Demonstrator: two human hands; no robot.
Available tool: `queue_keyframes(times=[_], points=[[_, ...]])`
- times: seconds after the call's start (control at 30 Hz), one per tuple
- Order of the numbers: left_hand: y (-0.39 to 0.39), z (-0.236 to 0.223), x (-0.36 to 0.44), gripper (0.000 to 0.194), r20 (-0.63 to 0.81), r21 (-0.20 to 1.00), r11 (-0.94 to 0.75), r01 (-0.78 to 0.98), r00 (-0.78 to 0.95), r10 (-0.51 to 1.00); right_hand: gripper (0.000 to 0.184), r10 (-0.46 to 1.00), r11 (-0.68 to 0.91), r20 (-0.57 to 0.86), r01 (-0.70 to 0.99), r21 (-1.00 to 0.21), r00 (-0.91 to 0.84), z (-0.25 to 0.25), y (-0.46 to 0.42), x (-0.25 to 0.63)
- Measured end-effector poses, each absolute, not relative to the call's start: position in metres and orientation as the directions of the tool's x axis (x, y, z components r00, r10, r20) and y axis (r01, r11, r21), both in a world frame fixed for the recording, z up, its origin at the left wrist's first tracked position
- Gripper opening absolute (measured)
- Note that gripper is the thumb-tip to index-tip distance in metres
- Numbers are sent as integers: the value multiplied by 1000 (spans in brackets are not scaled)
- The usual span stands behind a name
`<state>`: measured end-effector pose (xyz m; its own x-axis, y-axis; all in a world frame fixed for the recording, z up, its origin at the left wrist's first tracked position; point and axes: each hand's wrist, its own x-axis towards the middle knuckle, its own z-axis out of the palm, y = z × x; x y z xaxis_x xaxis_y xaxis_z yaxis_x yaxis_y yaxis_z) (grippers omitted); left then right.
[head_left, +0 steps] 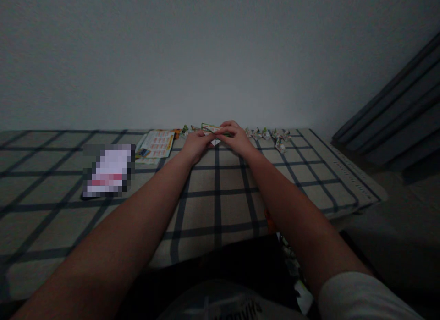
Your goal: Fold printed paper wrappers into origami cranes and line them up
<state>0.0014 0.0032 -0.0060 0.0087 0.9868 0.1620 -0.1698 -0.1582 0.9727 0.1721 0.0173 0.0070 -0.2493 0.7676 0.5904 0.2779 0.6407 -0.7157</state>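
Both my hands meet near the table's far edge around a folded piece of printed paper (215, 141), white with green and coloured print. My left hand (198, 145) pinches its left side with the thumb and fingers. From the right, my right hand (235, 135) has its fingers closed on the paper's upper and right part. Fingers hide some of the folds. Several small folded paper pieces (265, 133) with green and white print lie in a row to the right of my right hand. A few more folded pieces (185, 129) sit just behind my left hand.
A stack of printed sheets (158, 144) lies left of my hands. Further left is a phone with a lit, pixelated screen (110, 168). A checked cloth (202, 201) covers the table, which meets a plain wall. More folded paper (302, 297) lies low by my right arm.
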Motion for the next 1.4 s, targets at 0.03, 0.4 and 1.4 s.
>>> queue_keyframes(times=[0.03,0.4,1.4], points=[[4,-6,1,31,165,973,-161,-168,9,986,11,762,648,595,274,-711,-257,5,19,172],[-3,5,4,22,134,945,-130,-302,-7,991,29,826,549,479,230,-804,-297,5,19,177],[-1,2,3,48,186,935,-175,-308,7,983,24,964,208,207,-10,-978,-168,11,16,170]])
